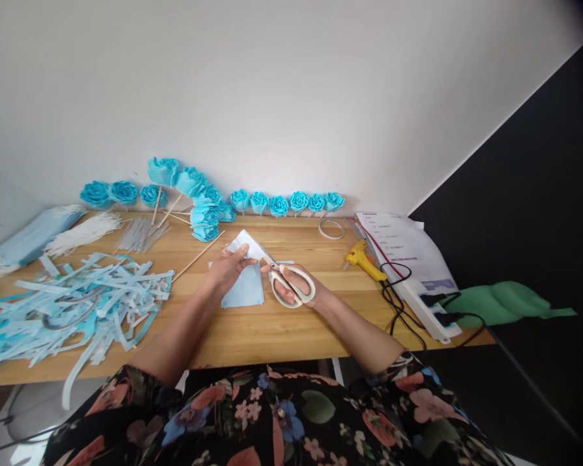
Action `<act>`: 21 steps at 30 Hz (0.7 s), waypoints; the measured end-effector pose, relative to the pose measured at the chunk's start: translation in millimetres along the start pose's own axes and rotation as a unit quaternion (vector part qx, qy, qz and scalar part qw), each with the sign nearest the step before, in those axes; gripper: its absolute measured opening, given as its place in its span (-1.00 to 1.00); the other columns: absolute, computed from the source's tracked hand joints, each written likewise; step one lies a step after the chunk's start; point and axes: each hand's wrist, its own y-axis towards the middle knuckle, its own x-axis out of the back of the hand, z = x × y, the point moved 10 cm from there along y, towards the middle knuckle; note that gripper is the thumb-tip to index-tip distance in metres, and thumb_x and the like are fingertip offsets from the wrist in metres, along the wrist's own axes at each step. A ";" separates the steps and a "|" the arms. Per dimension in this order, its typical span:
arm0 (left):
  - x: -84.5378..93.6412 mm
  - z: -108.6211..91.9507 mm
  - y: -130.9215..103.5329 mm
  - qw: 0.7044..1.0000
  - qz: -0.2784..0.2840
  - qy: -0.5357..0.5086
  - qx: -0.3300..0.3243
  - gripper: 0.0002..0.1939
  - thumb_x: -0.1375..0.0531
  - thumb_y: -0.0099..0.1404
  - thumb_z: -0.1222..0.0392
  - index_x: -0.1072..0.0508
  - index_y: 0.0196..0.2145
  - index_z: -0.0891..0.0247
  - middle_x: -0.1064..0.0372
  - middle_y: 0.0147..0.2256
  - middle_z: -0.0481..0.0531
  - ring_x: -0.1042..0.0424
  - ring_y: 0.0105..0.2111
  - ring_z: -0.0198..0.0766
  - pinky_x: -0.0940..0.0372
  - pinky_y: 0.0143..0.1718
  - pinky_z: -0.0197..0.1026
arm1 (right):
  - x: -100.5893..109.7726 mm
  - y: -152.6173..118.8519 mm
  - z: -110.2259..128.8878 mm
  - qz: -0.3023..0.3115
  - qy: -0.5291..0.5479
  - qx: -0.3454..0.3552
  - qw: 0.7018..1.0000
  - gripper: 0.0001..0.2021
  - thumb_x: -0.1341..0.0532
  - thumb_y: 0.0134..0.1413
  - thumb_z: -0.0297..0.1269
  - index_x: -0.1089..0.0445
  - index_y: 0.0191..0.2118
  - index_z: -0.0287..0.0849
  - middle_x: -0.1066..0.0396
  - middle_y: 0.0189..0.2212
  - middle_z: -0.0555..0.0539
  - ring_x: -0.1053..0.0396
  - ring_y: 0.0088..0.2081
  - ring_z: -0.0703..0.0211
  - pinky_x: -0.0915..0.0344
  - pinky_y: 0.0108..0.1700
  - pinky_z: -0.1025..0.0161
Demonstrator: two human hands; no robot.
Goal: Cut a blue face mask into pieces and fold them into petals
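Between its thumb and fingers, my left hand (228, 266) pinches a pale blue-white folded sheet (247, 244), which looks like thin fabric or paper. My right hand (311, 292) has its fingers through the cream handles of a pair of scissors (298, 294). The scissor blades reach up and left to the right edge of the sheet; whether they are cutting into it I cannot tell. Under both hands, several light blue sheets (243, 289) lie flat on the wooden table. A thin wooden stick (199, 256) rests to the left of my left hand.
Blue handmade flowers (278, 206) line the wall, some on sticks. A heap of cut strips (85, 310) covers the left side, near white cords (83, 234) and stacked sheets (39, 234). At right are a tape roll (331, 229), yellow glue gun (364, 260), power strip (427, 312) and papers (408, 249).
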 end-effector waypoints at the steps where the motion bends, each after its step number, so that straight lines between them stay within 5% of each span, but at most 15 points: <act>1: -0.3 0.6 0.2 1.000 0.002 0.001 0.005 -0.71 -0.51 -0.05 0.20 -0.56 -0.43 0.39 -0.53 -0.45 0.02 -0.51 -0.44 -0.32 -0.49 -0.40 -0.29 | 0.0 -0.4 -0.1 0.005 0.000 -0.004 1.000 -0.32 -0.26 0.08 0.21 -0.40 0.07 -0.33 -0.25 -0.67 0.12 -0.08 -0.73 0.42 0.00 -0.71 0.43; 9: 6.8 -1.9 1.5 1.000 -0.022 0.000 -0.003 -0.61 -0.56 -0.17 0.13 -0.57 -0.43 0.38 -0.55 -0.45 0.01 -0.50 -0.48 -0.31 -0.46 -0.46 -0.31 | -18.4 -1.9 3.0 0.076 0.051 -0.012 0.996 -0.28 -0.19 0.09 0.28 -0.26 0.15 -0.23 -0.36 -0.53 0.04 -0.26 -0.59 0.31 -0.24 -0.54 0.34; 21: 12.7 -10.9 2.9 0.999 -0.041 -0.005 -0.034 -0.63 -0.55 -0.17 0.12 -0.55 -0.46 0.33 -0.51 -0.50 -0.05 -0.47 -0.51 -0.34 -0.43 -0.50 -0.32 | -21.1 -4.9 6.3 0.099 0.013 -0.010 0.995 -0.24 -0.18 0.13 0.26 -0.06 0.29 -0.12 -0.37 -0.52 0.04 -0.22 -0.60 0.29 -0.21 -0.58 0.35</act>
